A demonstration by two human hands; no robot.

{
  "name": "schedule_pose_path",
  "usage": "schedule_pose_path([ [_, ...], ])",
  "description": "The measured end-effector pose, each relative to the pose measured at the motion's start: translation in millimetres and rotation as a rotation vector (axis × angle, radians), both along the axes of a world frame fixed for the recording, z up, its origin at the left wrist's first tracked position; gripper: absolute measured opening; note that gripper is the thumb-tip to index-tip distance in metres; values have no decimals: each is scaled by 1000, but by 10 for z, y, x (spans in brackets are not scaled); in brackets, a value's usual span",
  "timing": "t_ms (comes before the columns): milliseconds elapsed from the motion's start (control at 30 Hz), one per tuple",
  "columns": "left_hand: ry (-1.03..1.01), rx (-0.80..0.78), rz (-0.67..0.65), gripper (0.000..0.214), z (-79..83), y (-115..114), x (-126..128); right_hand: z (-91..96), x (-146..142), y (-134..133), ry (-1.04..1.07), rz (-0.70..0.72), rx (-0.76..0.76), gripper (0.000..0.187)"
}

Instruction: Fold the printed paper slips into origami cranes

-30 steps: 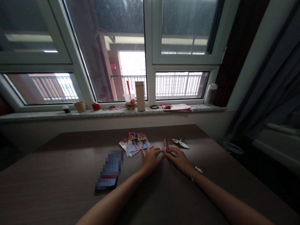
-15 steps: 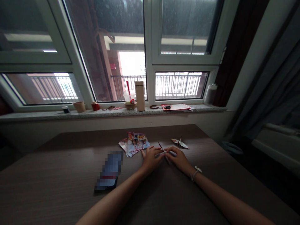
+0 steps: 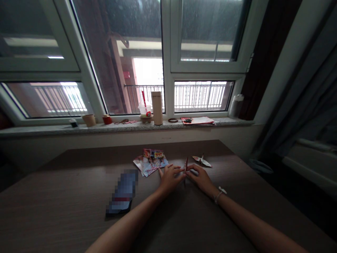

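Both hands rest on the brown table (image 3: 65, 182) near its middle. My left hand (image 3: 169, 178) and my right hand (image 3: 201, 179) pinch a small folded piece of red-and-white paper (image 3: 186, 164) between their fingertips; it stands on edge between them. A finished folded paper crane (image 3: 202, 160) lies just beyond my right hand. A stack of colourful printed paper sheets (image 3: 150, 161) lies just beyond my left hand.
A dark phone (image 3: 123, 192) lies on the table left of my left arm. On the window sill (image 3: 79, 129) stand a tall beige flask (image 3: 157, 108), a plastic cup with straw (image 3: 145, 109), small cups, scissors and papers (image 3: 198, 120). A curtain hangs at right.
The folded paper has been turned between my fingers: first showing its broad face, then lying slanted and thin, now standing upright on edge. My hands stayed in place.
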State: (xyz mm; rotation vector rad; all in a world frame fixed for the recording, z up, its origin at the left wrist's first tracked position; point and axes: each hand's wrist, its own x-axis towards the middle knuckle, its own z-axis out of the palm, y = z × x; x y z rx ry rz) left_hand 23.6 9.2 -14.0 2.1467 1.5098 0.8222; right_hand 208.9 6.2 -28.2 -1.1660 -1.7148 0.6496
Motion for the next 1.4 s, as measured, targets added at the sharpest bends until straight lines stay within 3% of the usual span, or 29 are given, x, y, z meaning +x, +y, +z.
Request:
schedule_pose_path([
  [800, -55, -14, 21, 23, 34, 1, -1, 3, -19, 4, -20, -25, 10, 23],
  [1400, -68, -35, 48, 23, 15, 52, -43, 10, 19, 0, 89, -52, 2, 27],
])
